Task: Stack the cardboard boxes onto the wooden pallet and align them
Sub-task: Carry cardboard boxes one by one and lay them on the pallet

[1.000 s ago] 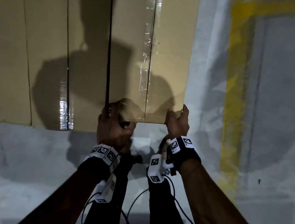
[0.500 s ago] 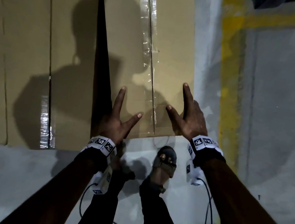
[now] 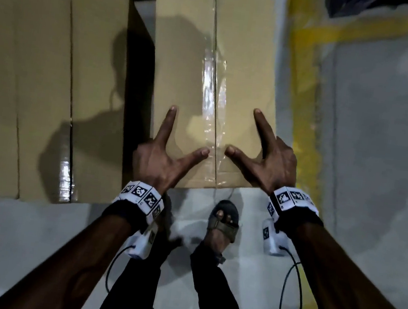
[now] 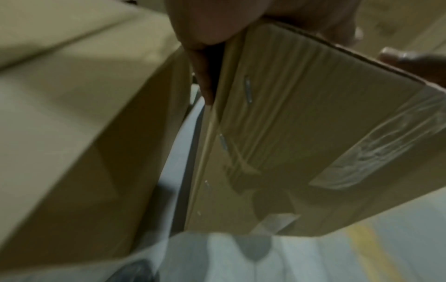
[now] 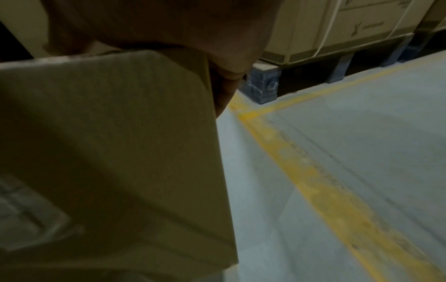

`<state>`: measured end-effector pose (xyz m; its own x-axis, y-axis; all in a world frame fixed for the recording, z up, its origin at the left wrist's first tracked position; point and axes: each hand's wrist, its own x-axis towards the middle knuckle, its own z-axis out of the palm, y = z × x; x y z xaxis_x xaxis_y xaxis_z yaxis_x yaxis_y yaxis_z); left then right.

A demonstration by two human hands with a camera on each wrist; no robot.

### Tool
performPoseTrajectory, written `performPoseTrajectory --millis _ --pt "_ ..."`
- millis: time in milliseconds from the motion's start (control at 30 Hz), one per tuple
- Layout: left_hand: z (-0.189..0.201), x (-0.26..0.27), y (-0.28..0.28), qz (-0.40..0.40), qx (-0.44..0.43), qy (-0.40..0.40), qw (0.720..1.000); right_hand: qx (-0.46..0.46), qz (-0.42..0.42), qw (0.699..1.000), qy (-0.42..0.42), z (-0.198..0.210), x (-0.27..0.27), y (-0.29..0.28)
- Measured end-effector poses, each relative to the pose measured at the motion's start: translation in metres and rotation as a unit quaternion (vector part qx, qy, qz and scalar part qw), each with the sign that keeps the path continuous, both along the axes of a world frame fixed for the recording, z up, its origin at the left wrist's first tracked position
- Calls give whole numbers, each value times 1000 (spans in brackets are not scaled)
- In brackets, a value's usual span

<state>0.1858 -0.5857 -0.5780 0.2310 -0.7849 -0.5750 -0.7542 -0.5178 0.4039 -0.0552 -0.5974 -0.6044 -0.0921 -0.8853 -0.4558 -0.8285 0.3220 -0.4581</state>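
Note:
A taped cardboard box [image 3: 185, 49] lies lengthways in front of me in the head view, its seam running away from me. My left hand [image 3: 187, 131] lies on its near left corner, index and thumb spread flat on top. The other fingers [image 4: 205, 84] run straight down the left side. My right hand [image 3: 243, 131] mirrors it on the near right corner, index along the right edge and thumb by the seam. The box's near face [image 4: 313, 133] shows tape and staples. No wooden pallet is visible under the boxes.
More cardboard boxes [image 3: 52, 84] stand close on the left across a dark gap. A yellow floor line [image 3: 306, 89] runs along the right. My sandalled foot [image 3: 224, 221] is just below the box's near edge. A blue pallet [image 5: 263, 87] loaded with beige cartons stands further off.
My hands have left the box's near edge, where they were curled, and now lie spread on its top corners. A gap has opened between this box and the boxes on the left.

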Motion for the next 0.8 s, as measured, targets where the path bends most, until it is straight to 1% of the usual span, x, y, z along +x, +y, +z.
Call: performPoseTrajectory --millis 100,133,200,300,367,467,600,667,733,800 --pt "52 -13 -13 -35 -4 -17 999 -15 -10 1000 3 56 -12 2" --pt "68 -16 -15 -43 -5 -14 999 -18 -17 1000 0 74 -16 3" --pt "112 -22 -17 -54 -10 6 998 -28 -26 999 -2 122 -23 5" --pt "189 -31 -24 -51 -34 28 998 -47 -40 998 -5 202 -32 2" --pt "254 -35 -23 -45 -41 39 997 -51 -37 998 -8 266 -37 4" --pt "344 -40 -17 -49 -55 31 997 -70 -27 997 -18 354 -43 6" --pt "462 -40 4 -24 -77 18 997 -109 0 994 -28 470 -43 14" --pt "509 -36 20 -13 -92 10 996 -118 16 992 -27 518 -41 19" --pt "555 -31 36 1 -126 -4 992 -143 42 988 -35 566 -36 25" --pt "591 -25 49 22 -161 -16 987 -165 58 984 -44 603 -30 27"
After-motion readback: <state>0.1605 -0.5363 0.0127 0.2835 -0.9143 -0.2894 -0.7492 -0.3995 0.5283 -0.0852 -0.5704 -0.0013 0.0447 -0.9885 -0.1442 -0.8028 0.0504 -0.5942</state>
